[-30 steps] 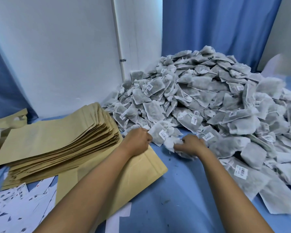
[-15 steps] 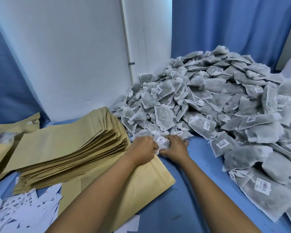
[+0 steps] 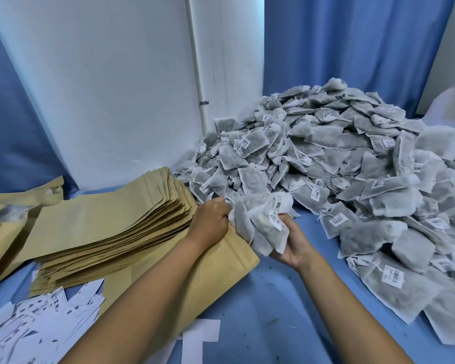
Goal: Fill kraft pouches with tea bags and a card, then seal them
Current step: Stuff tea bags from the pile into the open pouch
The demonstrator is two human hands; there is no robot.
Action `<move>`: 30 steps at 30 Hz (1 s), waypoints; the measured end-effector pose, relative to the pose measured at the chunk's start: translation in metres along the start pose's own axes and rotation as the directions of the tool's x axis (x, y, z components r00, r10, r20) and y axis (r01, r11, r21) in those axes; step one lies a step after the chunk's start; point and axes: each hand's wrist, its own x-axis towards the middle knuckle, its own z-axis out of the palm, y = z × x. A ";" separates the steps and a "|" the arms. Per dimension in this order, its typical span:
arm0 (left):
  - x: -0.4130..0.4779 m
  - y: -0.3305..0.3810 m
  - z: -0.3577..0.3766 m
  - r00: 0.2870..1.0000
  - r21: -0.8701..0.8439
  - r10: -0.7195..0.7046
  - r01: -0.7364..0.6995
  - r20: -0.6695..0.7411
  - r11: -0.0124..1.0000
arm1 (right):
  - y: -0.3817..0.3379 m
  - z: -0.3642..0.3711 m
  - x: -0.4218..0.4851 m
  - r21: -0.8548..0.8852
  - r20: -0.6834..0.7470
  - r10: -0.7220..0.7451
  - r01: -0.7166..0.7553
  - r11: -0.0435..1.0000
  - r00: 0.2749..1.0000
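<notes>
A bundle of grey tea bags (image 3: 260, 224) with barcode tags hangs between my two hands, just above the top end of a kraft pouch (image 3: 221, 266) lying flat on the blue surface. My right hand (image 3: 290, 243) cups the bundle from below, palm up. My left hand (image 3: 210, 219) is closed on the bundle's left edge, over the pouch. A huge heap of tea bags (image 3: 352, 158) fills the right half. A thick stack of empty kraft pouches (image 3: 111, 222) lies at the left. White printed cards (image 3: 37, 321) are scattered at the lower left.
A white wall panel with a thin pipe (image 3: 197, 74) stands behind, and blue curtains (image 3: 352, 40) hang at the back. More kraft pouches (image 3: 8, 214) lie at the far left edge. White tape marks (image 3: 200, 340) sit on the blue surface near me.
Both hands gathered tea bags at the foot of the heap, then pulled back toward me. The right hand has turned palm up under the bundle, lifting it over the pouch.
</notes>
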 end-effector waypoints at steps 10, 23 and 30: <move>-0.007 0.018 -0.008 0.976 -0.106 0.181 -0.194 -0.119 0.975 | 0.031 0.047 0.009 -0.786 -0.191 0.153 -0.244 0.568 0.970; 0.009 0.027 0.007 0.959 0.050 0.257 -0.253 -0.122 0.966 | -0.031 -0.004 0.017 -0.747 -0.350 -0.456 0.049 0.663 0.818; 0.024 0.027 0.041 0.989 0.084 0.148 -0.146 -0.023 0.986 | -0.078 -0.100 0.035 -0.874 -0.375 -0.707 -0.482 0.055 0.599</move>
